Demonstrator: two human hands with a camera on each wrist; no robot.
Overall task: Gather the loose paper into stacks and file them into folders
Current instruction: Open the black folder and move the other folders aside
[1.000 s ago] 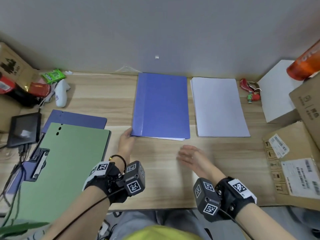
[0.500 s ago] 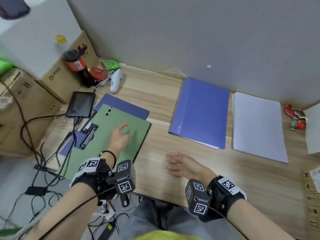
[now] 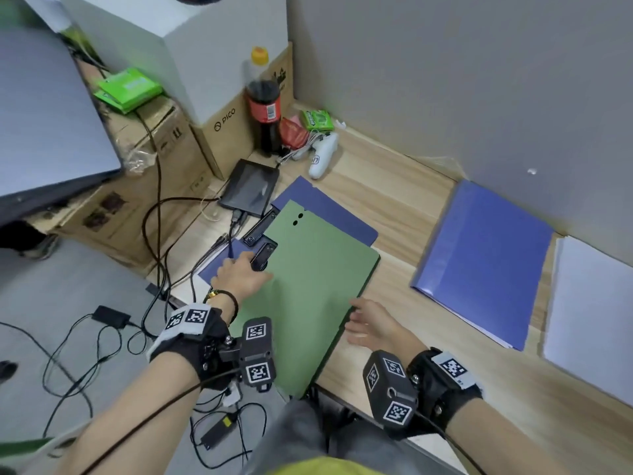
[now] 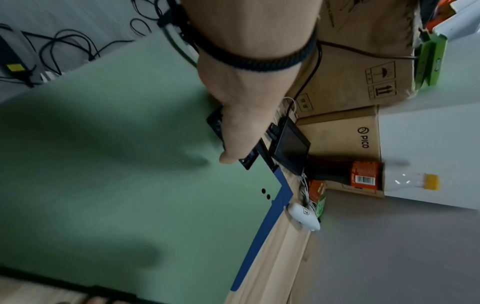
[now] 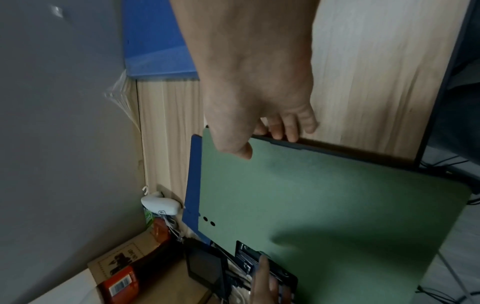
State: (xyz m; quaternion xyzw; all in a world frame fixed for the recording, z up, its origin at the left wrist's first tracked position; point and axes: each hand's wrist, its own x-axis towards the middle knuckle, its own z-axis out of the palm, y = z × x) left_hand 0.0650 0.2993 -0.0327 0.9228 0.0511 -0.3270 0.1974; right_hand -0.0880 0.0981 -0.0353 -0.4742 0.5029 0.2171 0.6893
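Now green folder (image 3: 318, 286) between both hands — left hand (image 3: 239, 274) gripping its clip (image 3: 262, 253), right hand (image 3: 368, 323) pinching its edge

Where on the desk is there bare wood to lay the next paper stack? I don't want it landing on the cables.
Bare wood lies between the green folder and the blue folder, and along the near edge in front of the blue folder and white paper stack. The far-left corner is crowded: tablet, cola bottle, white controller, cables.

Cluttered office desk corner, wooden desk (image 3: 394, 207) against a grey partition wall (image 3: 462, 80), folders (image 3: 479, 255) and paper stack (image 3: 592, 323), cardboard boxes (image 3: 161, 145), monitor (image 3: 44, 132), tangled cables (image 3: 102, 337) on the floor, cola bottle (image 3: 262, 104)
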